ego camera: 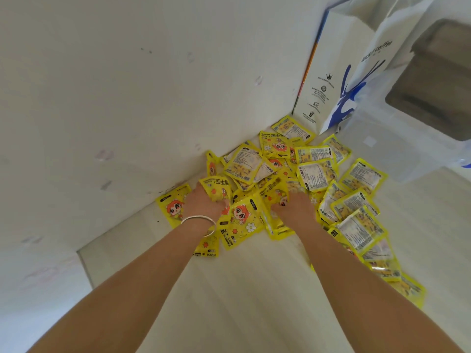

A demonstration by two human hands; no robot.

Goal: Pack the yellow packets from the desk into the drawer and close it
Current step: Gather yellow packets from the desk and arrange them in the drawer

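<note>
Reaching forward, left hand and right hand bury curled fingers, gripping yellow packets.

We see the yellow packets heaped loosely on the pale bench, against the wall corner. They are flat glossy sachets, some showing a red-haired cartoon figure, others a white printed label. Several overlap or tilt.

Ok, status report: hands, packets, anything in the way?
Left hand and right hand both dug into the packets, gripping some. Pile heaped on desk against wall. Drawer not in view. Paper bag behind pile.
</note>
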